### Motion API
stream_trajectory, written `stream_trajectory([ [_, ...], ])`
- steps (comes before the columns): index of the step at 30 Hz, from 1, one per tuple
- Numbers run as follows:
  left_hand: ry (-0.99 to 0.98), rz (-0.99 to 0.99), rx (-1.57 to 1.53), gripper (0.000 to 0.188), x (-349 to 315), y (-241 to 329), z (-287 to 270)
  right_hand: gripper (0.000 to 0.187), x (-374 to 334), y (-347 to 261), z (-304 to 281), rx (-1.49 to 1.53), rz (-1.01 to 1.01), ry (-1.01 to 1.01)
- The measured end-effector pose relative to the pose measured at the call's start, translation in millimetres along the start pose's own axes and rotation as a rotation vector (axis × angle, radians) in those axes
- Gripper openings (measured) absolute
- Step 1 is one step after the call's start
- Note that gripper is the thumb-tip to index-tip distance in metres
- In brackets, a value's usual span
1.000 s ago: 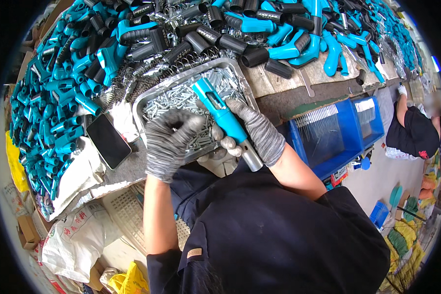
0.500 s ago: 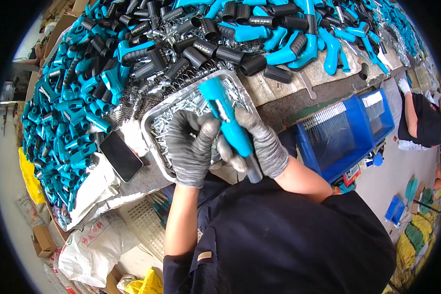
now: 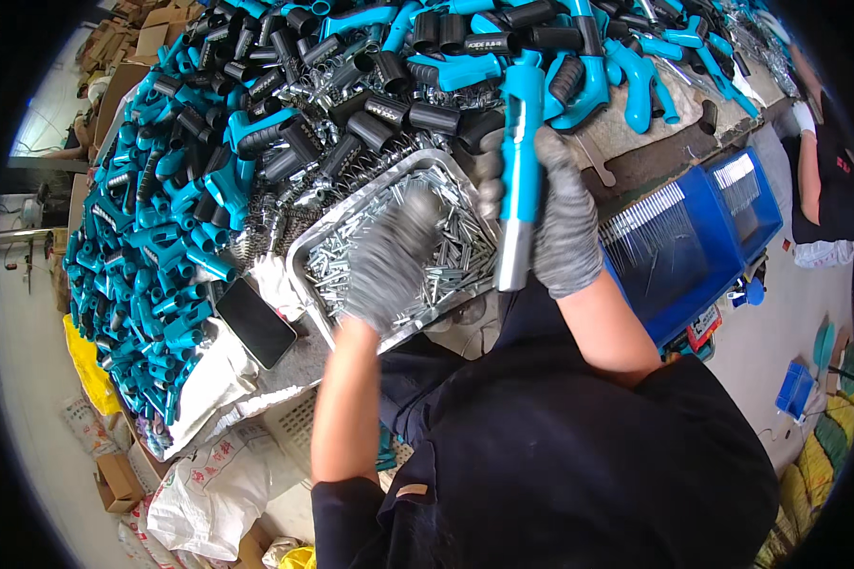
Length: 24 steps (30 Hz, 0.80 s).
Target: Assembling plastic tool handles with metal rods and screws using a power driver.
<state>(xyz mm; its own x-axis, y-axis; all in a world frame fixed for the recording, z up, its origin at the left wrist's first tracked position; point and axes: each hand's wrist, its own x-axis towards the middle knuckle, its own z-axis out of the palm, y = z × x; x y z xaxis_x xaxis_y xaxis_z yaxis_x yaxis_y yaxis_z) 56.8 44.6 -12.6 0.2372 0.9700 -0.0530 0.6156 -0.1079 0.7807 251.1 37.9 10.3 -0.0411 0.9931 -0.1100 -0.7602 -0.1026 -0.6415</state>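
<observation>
My right hand (image 3: 560, 223), in a grey glove, grips a blue tool handle with a silver metal end (image 3: 519, 180), held upright above the right side of a metal tray (image 3: 306, 258). The tray is full of small silver metal pins. My left hand (image 3: 394, 256), also gloved and blurred by motion, is down in the tray among the pins; I cannot tell whether it holds any.
A big heap of blue handles and black grips (image 3: 256, 133) covers the bench behind the tray. A black phone (image 3: 254, 322) lies left of the tray. A blue crate (image 3: 697, 237) stands to the right, and another person (image 3: 826, 180) sits beyond it. White sacks (image 3: 209, 493) lie below.
My right hand has lifted the blue handle from the tray's middle up to its right edge and turned it upright. My left hand has let go of it and dropped into the pins.
</observation>
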Motion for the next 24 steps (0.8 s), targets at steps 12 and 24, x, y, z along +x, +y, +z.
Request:
stream_trajectory([
  [12, 0.271, -0.272, 0.649, 0.043, 68, -33, -59, 0.043, -14, 15, -29, 0.017, 0.355, -0.125],
  [24, 0.120, 0.161, -0.393, 0.024, -31, 15, -50, 0.051, -36, 22, -18, -0.453, 0.669, -0.510],
])
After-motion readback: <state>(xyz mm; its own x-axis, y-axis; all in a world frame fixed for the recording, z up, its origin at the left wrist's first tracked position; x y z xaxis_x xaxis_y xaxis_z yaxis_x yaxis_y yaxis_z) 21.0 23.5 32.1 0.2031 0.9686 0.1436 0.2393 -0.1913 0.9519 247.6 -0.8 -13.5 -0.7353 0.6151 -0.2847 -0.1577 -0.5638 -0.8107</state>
